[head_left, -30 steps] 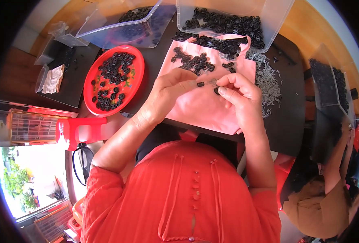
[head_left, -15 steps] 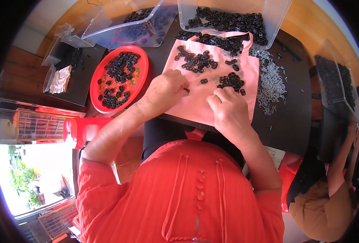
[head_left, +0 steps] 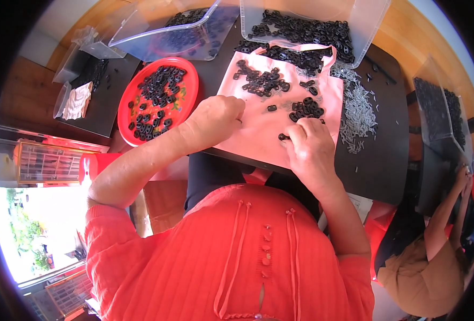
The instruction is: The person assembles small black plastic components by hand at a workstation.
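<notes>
My left hand [head_left: 218, 119] is closed over the left side of a pink cloth bag [head_left: 258, 140], its fingertips curled together. What those fingers hold, if anything, is hidden. My right hand [head_left: 311, 147] pinches a small black plastic piece [head_left: 283, 137] between thumb and fingers, just above the bag. Close beyond that hand lies a pile of black two-holed plastic pieces [head_left: 305, 108]. A larger cluster of the same pieces [head_left: 263, 80] is spread over the far part of the bag, and a single piece [head_left: 271, 108] lies between.
Left of the bag, a red oval tray [head_left: 190, 101] bears many black pieces. Small grey metal pins [head_left: 357, 104] are heaped on the dark table at right. Clear plastic bins [head_left: 245, 27] of black parts stand behind. Another person [head_left: 429, 273] sits at the far right.
My right hand has shifted slightly right, and a black piece now shows at its fingertips. The dark piece seen at my left fingertips earlier no longer shows clearly.
</notes>
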Action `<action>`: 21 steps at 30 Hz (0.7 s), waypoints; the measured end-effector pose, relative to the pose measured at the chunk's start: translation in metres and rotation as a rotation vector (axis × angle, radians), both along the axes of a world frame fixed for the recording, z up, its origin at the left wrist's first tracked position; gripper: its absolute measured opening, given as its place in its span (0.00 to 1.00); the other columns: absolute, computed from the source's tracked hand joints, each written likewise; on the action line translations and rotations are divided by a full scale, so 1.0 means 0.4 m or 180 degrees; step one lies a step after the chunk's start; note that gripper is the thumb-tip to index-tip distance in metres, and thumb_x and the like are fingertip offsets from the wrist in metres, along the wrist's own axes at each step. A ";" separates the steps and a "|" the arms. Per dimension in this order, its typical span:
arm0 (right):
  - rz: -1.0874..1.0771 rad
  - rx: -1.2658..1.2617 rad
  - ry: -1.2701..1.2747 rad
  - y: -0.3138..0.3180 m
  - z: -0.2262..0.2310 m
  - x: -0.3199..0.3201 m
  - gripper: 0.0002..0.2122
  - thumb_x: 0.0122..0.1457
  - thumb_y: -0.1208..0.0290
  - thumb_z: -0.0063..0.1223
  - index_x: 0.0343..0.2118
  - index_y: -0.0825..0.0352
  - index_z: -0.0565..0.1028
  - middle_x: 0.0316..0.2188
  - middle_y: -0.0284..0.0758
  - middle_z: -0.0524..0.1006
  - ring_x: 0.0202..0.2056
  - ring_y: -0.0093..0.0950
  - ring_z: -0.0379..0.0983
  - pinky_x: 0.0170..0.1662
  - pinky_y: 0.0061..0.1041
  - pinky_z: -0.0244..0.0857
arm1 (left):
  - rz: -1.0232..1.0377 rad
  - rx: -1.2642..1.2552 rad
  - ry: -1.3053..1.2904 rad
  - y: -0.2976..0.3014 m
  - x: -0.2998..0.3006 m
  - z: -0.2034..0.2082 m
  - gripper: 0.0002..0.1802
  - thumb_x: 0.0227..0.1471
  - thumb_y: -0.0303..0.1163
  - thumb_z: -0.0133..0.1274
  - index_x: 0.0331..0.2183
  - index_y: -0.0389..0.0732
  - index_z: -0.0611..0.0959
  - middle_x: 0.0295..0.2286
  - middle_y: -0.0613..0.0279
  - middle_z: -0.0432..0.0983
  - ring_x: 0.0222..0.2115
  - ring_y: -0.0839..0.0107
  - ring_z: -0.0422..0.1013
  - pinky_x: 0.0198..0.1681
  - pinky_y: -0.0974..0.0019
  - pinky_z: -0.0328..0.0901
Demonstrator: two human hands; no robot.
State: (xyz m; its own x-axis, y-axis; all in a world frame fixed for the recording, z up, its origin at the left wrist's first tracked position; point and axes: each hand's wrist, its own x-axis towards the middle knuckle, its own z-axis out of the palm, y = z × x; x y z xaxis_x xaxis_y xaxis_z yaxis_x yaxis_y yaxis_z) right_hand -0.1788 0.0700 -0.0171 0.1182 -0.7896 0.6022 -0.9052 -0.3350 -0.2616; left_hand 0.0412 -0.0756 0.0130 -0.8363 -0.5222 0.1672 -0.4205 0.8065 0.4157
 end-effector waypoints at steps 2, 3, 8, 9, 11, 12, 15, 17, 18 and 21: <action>-0.0043 0.0127 -0.0014 0.002 0.014 0.004 0.10 0.46 0.74 0.66 0.31 0.65 0.75 0.33 0.36 0.73 0.38 0.37 0.72 0.42 0.38 0.65 | 0.0183 0.0610 0.0027 0.005 0.005 0.014 0.07 0.47 0.22 0.61 0.28 0.31 0.79 0.21 0.57 0.72 0.23 0.73 0.71 0.28 0.64 0.66; -0.0100 0.0254 -0.0039 0.002 0.020 0.006 0.10 0.47 0.75 0.66 0.32 0.65 0.75 0.33 0.36 0.73 0.39 0.38 0.72 0.44 0.39 0.66 | 0.0348 0.1221 0.0044 0.009 0.007 0.021 0.07 0.47 0.22 0.62 0.28 0.31 0.78 0.21 0.59 0.71 0.23 0.75 0.69 0.27 0.65 0.65; -0.0031 0.0326 0.0334 -0.004 0.022 0.011 0.08 0.47 0.74 0.63 0.31 0.65 0.75 0.32 0.35 0.73 0.38 0.36 0.71 0.41 0.37 0.63 | 0.0641 0.2021 0.0698 0.050 0.013 0.019 0.09 0.51 0.27 0.62 0.30 0.32 0.80 0.21 0.65 0.74 0.22 0.78 0.69 0.25 0.67 0.65; -0.0053 0.0383 0.0389 -0.005 0.023 0.012 0.08 0.48 0.74 0.62 0.30 0.65 0.75 0.31 0.35 0.73 0.37 0.36 0.71 0.41 0.37 0.63 | 0.0851 0.2362 0.0821 0.065 0.008 0.027 0.09 0.52 0.29 0.62 0.30 0.32 0.81 0.21 0.65 0.75 0.22 0.76 0.70 0.26 0.66 0.67; -0.0053 0.0398 0.0391 -0.008 0.032 0.013 0.07 0.48 0.75 0.61 0.30 0.65 0.75 0.31 0.35 0.73 0.37 0.36 0.71 0.40 0.38 0.63 | 0.0971 0.2729 0.0985 0.084 0.004 0.018 0.09 0.53 0.29 0.62 0.30 0.33 0.81 0.21 0.65 0.75 0.20 0.78 0.69 0.23 0.68 0.65; -0.0050 0.0406 0.0365 -0.010 0.037 0.015 0.06 0.48 0.76 0.60 0.29 0.65 0.74 0.30 0.35 0.72 0.36 0.36 0.71 0.40 0.38 0.63 | 0.1098 0.3087 0.1122 0.091 0.002 0.012 0.09 0.54 0.30 0.62 0.31 0.33 0.81 0.20 0.66 0.75 0.19 0.80 0.68 0.20 0.70 0.64; 0.0116 0.0369 0.0299 -0.017 0.045 0.021 0.06 0.49 0.76 0.60 0.29 0.64 0.73 0.28 0.35 0.72 0.34 0.37 0.70 0.39 0.38 0.63 | 0.1136 0.3297 0.1433 0.108 -0.004 -0.014 0.08 0.59 0.29 0.60 0.32 0.35 0.80 0.22 0.67 0.75 0.18 0.82 0.68 0.17 0.76 0.60; 0.0192 0.0519 0.0274 -0.020 0.051 0.023 0.08 0.48 0.78 0.61 0.29 0.66 0.73 0.28 0.37 0.72 0.34 0.38 0.71 0.39 0.38 0.65 | 0.1178 0.3371 0.1618 0.117 -0.008 -0.019 0.07 0.59 0.28 0.60 0.32 0.34 0.80 0.22 0.66 0.75 0.18 0.82 0.68 0.17 0.76 0.60; 0.0263 0.0665 0.0221 -0.021 0.054 0.024 0.10 0.47 0.81 0.63 0.30 0.67 0.72 0.29 0.39 0.72 0.34 0.40 0.72 0.39 0.38 0.67 | 0.1177 0.3476 0.1738 0.121 -0.011 -0.021 0.07 0.59 0.28 0.60 0.33 0.34 0.80 0.22 0.65 0.75 0.18 0.81 0.68 0.17 0.75 0.60; 0.0541 0.0432 -0.1066 -0.036 0.038 0.034 0.06 0.49 0.83 0.60 0.29 0.68 0.74 0.27 0.35 0.75 0.29 0.34 0.74 0.33 0.33 0.67 | 0.1238 0.3647 0.1947 0.135 -0.017 -0.016 0.06 0.59 0.27 0.59 0.34 0.33 0.81 0.23 0.65 0.76 0.17 0.81 0.68 0.16 0.75 0.60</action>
